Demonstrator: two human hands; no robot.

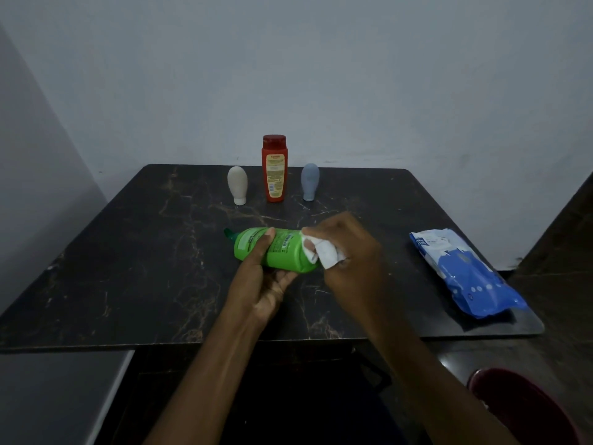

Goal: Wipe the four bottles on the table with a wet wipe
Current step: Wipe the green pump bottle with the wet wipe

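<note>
Centrally, a bright green bottle (276,250) with a dark cap lies sideways above the table (128,252), gripped by the left hand (266,284); the right hand (346,252) clutches a white wipe (324,253) against its base.

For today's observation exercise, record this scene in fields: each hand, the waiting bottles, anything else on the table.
left hand: grips the green bottle, held sideways
right hand: holds the white wipe against that bottle's base end
standing at back: cream bottle, red bottle, grey-blue bottle
also on table: blue wipes pack, right side
</note>
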